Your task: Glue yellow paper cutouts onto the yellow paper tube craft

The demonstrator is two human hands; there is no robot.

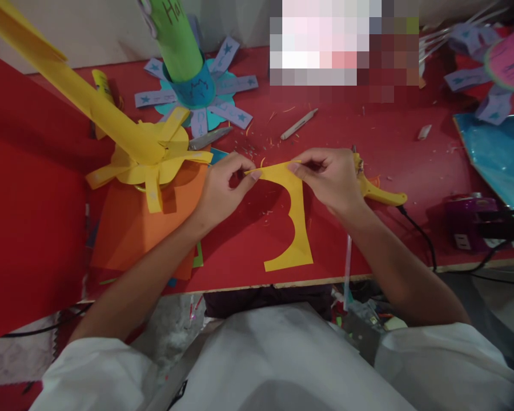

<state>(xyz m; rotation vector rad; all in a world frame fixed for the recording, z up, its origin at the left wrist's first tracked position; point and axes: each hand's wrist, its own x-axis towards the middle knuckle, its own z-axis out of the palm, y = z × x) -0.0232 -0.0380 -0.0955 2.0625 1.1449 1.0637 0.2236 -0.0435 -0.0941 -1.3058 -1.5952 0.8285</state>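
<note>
Between my two hands hangs a yellow paper cutout (298,222) with a scalloped inner edge. Its upper left end is pinched in the fingers of my left hand (227,188). My right hand (332,177) grips the upper right corner between thumb and finger. The lower part reaches down over the red table top, close to the front edge. Just right of my right hand lies a yellow glue gun (381,191), partly hidden by the hand. Left of my left hand, a yellow paper flower-shaped base with a tall tube (124,137) stands above orange paper sheets (132,228).
Behind stands a green paper tube (177,43) on a blue base with lilac strips. A scissors blade (209,138) and a pale pen-like cutter (298,124) lie on the red table (248,228). At right are a purple device (471,220), cables and a blue sheet (501,160).
</note>
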